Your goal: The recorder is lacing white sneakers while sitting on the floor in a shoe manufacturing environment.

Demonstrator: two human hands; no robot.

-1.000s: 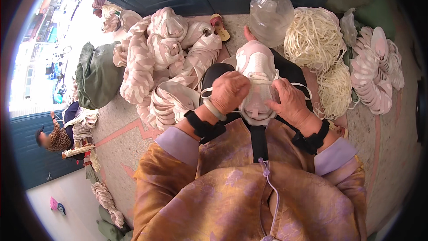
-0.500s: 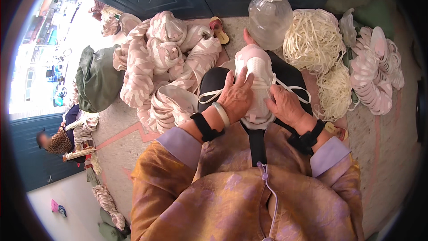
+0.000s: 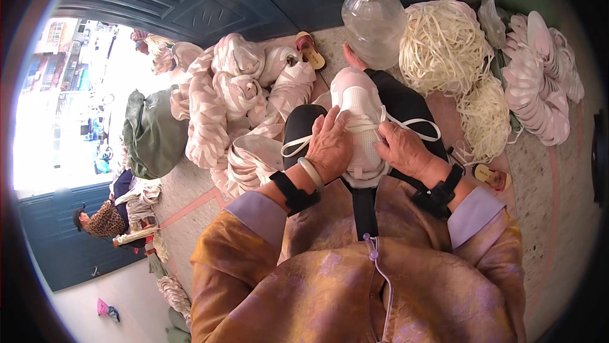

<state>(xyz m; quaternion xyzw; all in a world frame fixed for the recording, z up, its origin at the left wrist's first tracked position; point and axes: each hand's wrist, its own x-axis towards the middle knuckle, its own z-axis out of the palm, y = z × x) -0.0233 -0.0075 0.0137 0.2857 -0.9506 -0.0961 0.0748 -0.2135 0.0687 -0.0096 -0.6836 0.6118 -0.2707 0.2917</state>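
Across my lap lies a pale pink and white shoe upper (image 3: pixel 356 97), its rounded toe end pointing away from me. A white shoelace (image 3: pixel 426 121) crosses its middle and loops out on both sides. My left hand (image 3: pixel 330 145) rests on the upper's left side, with its fingers stretched out over the lacing. On the right side, my right hand (image 3: pixel 409 149) is closed, thumb and fingers pinched at the lace beside the eyelets. The fingertips partly hide what they grip.
Bundles of pale pink shoe pieces (image 3: pixel 238 105) lie at left beside a green sack (image 3: pixel 152 133). A clear jug with a red cap (image 3: pixel 374 26) stands ahead, next to a cream lace heap (image 3: pixel 444 45). More pink pieces (image 3: pixel 539 83) lie far right. Another person (image 3: pixel 104 216) sits far left.
The view has shifted slightly, so the surroundings at left sit further right. My left fingers have drawn back a little toward me; my right hand stays pinched at the lace.
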